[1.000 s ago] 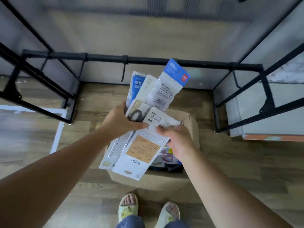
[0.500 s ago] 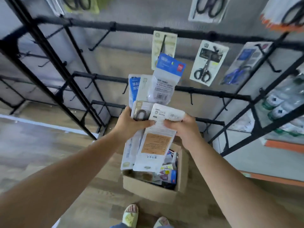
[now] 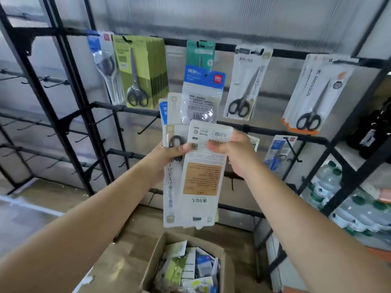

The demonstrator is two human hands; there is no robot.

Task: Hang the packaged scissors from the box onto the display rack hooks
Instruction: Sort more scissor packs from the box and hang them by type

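My left hand point(image 3: 167, 157) grips a fanned stack of packaged scissors point(image 3: 190, 115) in front of the black display rack point(image 3: 264, 131). My right hand point(image 3: 232, 155) pinches the front package point(image 3: 201, 178), a white card with an orange label, held upside down. A blue-topped package sticks up at the back of the stack. The cardboard box point(image 3: 156, 256) sits on the floor below, with several more packages inside. Scissors packs hang from hooks on the rack: a green stack point(image 3: 141, 72), a white one point(image 3: 245, 85) and another reading SCISSORS point(image 3: 317, 92).
Bare hooks point(image 3: 148, 125) stick out of the rack's lower bars and the left-hand bay point(image 3: 48, 83). Shrink-wrapped water bottles point(image 3: 347, 208) fill a shelf at the right. The floor is wood.
My view has swung up from the box and floor to the rack's hanging rows. Both hands have risen with the stack, keeping the same hold.
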